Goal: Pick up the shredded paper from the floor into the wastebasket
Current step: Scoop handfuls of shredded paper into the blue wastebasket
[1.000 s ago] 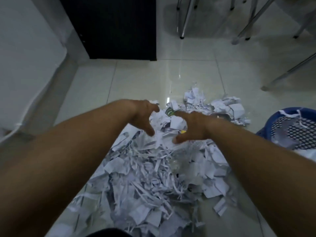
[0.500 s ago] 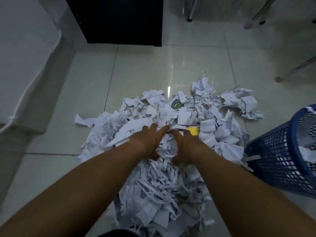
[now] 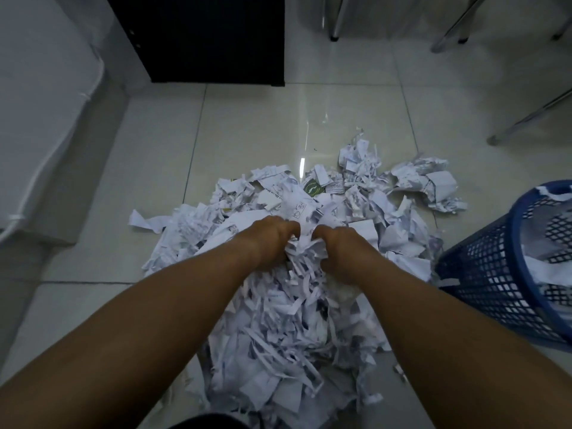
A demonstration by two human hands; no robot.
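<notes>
Clearly both hands, left hand (image 3: 272, 239) and right hand (image 3: 337, 247), are clenched around one clump of shredded paper (image 3: 305, 243) mid-frame, bunching it for the wastebasket (image 3: 483, 274) at right.

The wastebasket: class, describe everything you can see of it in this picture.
The wastebasket is blue, seemingly plastic, with lattice mesh walls and a solid rim. It stands on the tiled floor at the right edge of the view, partly cut off, and appears tilted. White paper pieces already lie inside and one hangs over the rim. The shredded paper pile reaches its near side. Neither hand touches it.
</notes>
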